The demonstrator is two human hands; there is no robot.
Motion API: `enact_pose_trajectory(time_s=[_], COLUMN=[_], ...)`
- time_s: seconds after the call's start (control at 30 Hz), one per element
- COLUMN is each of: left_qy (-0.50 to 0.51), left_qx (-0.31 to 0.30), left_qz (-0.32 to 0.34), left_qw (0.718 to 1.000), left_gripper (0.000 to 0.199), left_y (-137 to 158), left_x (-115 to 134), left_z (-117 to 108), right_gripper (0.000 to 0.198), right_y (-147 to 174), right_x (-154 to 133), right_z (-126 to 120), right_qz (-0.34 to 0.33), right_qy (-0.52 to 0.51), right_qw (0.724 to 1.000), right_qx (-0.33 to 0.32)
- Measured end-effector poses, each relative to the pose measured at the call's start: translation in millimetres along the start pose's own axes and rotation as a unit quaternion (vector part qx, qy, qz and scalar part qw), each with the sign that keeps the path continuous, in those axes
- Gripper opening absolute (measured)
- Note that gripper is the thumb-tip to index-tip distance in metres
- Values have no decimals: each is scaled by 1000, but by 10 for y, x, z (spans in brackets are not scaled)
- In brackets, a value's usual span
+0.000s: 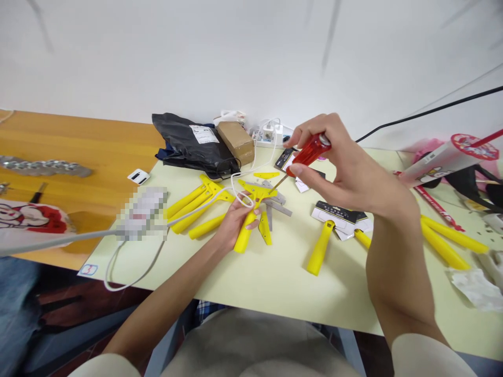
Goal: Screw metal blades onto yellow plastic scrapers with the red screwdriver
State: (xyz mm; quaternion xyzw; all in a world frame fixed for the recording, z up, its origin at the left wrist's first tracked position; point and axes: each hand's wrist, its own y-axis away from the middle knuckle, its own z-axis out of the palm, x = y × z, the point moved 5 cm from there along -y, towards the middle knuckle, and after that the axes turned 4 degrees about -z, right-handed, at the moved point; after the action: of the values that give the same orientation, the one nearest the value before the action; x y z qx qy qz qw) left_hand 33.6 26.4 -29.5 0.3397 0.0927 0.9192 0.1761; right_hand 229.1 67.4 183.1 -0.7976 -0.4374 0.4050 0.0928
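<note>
The right hand (348, 170) grips a red screwdriver (308, 156), slanting down leftward to a yellow scraper's (242, 238) far, broad end. The left hand (232, 222) clasps the scraper, its handle pointing near.

red screwdriver (311, 153): tip contact unclear to you | pale block (143, 213), left: pixelated | yellow handle (362, 239): partly behind your right forearm (396, 262)

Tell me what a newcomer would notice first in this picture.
Probably the red screwdriver in the raised right hand, its shaft slanting down to the yellow tool held in the left hand. Next might come the black plastic bag beside the cardboard box at the back, then the patterned cup at the right.
</note>
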Motion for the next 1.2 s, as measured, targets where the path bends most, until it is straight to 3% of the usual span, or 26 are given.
enact_pose_trajectory(time_s=[0.07, 0.23, 0.4, 0.57, 0.73, 0.9, 1.07, 1.2], left_qy=[7, 5, 6, 4, -5, -3, -7, -12], left_qx=[2, -4, 8, 12, 7, -3, -1, -2], left_qz=[1, 2, 1, 4, 4, -2, -5, -9], left_qw=[1000, 1000, 1000, 1000, 1000, 1000, 1000, 1000], left_gripper=[51, 51, 55, 56, 57, 57, 55, 54], left_y=[2, 23, 11, -5, -13, 6, 1, 6], left_x=[6, 6, 15, 31, 12, -9, -24, -36], left_z=[0, 7, -11, -26, -31, 0, -1, 18], right_gripper=[38, 46, 40, 32, 40, 30, 34, 30], right_y=[-1, -13, -14, 3, 1, 6, 15, 21], right_x=[-37, -27, 39, 133, 62, 20, -20, 16], right_z=[28, -20, 42, -23, 0, -84, -14, -68], right_qz=[2, 17, -13, 17, -2, 24, 6, 12], right_qy=[-36, 3, -25, 13, 4, 36, -34, -3], right_qw=[999, 999, 999, 999, 999, 998, 998, 1000], right_qx=[-20, 37, -17, 47, -36, 35, -49, 16])
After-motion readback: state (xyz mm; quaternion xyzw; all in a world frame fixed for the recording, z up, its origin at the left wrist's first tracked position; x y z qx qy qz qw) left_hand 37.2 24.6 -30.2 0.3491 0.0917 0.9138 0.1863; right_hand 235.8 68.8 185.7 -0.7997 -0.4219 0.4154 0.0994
